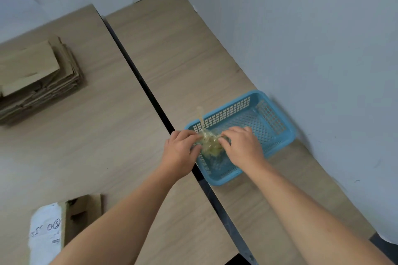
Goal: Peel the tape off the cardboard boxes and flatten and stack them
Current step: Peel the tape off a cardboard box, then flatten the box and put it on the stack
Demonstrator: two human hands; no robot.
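2 hands at frame centre: left hand (179,149) and right hand (242,146) both pinch the crumpled wad of clear yellowish tape (210,145) over the blue plastic mesh basket (232,112). Light, limp, sticky, I'd judge — grip the bunched middle, not loose tails.

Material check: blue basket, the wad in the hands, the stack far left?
Blue basket: looks like moulded plastic, smooth, slightly glossy; uniform colour and lattice walls. Tape wad, pinched by left hand and right hand: likely clear plastic packing tape, yellowish, crinkled and shiny. Flattened boxes: brown cardboard, matte; layered edges suggest corrugated board.
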